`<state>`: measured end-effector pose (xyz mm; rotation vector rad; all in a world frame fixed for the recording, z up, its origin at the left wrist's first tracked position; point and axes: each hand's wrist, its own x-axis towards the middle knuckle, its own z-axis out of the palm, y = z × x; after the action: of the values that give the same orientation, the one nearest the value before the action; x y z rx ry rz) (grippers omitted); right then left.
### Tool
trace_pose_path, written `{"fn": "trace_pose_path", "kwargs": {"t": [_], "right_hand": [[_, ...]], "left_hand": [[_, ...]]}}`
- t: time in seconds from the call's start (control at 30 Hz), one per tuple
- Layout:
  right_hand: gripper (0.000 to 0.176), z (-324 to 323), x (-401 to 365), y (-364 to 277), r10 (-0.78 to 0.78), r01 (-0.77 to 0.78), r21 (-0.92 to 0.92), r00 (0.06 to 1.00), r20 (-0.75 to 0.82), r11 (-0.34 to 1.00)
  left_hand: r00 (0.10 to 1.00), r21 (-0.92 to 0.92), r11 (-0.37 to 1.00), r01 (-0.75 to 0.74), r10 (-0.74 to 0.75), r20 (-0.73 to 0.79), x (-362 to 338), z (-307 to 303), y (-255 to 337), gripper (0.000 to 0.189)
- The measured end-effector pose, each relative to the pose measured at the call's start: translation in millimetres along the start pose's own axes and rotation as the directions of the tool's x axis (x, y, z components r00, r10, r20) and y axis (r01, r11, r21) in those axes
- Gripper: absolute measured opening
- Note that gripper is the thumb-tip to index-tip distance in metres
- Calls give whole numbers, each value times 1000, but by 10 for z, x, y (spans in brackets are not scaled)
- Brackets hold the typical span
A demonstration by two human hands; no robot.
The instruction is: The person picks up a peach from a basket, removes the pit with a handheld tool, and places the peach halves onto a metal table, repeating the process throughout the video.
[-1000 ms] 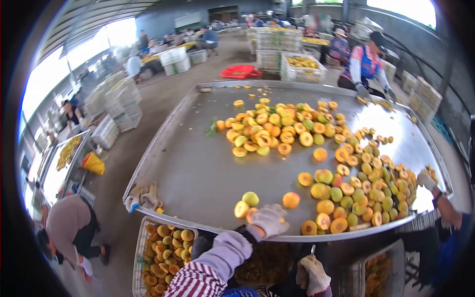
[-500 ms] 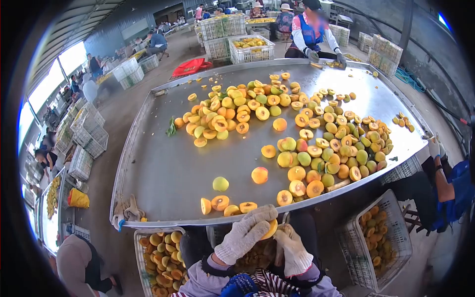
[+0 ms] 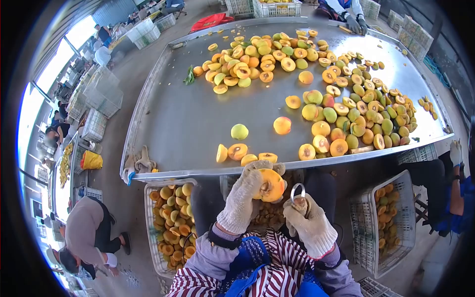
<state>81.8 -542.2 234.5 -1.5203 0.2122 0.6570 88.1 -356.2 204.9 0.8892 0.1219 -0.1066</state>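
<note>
My left hand [image 3: 243, 198], in a knit work glove, holds a halved peach [image 3: 270, 185] with its cut face and pit turned toward me, just below the near rim of the metal table [image 3: 183, 119]. My right hand [image 3: 308, 225], also gloved, grips a pitting tool with a metal loop [image 3: 297, 190] right beside the peach half. Three cut halves [image 3: 238, 151] lie on the table just beyond my hands, with a whole green peach [image 3: 239, 131] and a reddish one [image 3: 282, 124] behind them.
Large piles of whole and halved peaches [image 3: 356, 114] cover the table's right and far parts. White crates of fruit [image 3: 170, 218] [image 3: 383, 218] stand to my left and right. Spare gloves [image 3: 138, 162] lie on the table's left corner. Other people work around the table.
The view tilted down and closer. My left hand turned the peach half so its cut face shows, and my right hand raised the loop tool beside it.
</note>
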Motion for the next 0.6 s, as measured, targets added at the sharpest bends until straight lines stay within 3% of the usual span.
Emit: {"fn": "trace_pose_path", "kwargs": {"t": [0.07,0.1,0.17,0.2,0.27,0.4,0.47,0.53,0.6], "right_hand": [[22,17,8,79,-134,148,-205,988,77,968],[22,29,-6,87,-129,142,-203,989,77,969],[25,73,-35,57,-360,364,-416,928,90,833],[27,92,-59,20,-372,372,-428,924,88,824],[29,105,-66,19,-395,386,-474,915,86,791],[31,123,-64,77,-433,404,-561,897,89,722],[31,121,-126,-11,-366,356,-515,927,87,780],[32,103,-165,-22,-295,300,-463,952,86,834],[32,69,-167,0,-363,369,-488,925,111,791]], "left_hand": [[993,-69,993,-92,97,74,25,-48,-79,53],[993,-69,994,-87,92,71,9,-29,-99,53],[996,31,995,-92,93,-15,-37,57,-84,65],[996,32,996,-85,86,-14,-63,93,-64,65],[994,261,959,-111,108,26,-111,160,-20,66],[985,307,938,-161,134,108,-167,202,42,59],[981,355,916,-188,158,112,-207,235,37,58],[979,284,938,-199,181,89,-271,268,-56,58],[976,209,954,-215,206,63,-276,274,-94,58]]}}
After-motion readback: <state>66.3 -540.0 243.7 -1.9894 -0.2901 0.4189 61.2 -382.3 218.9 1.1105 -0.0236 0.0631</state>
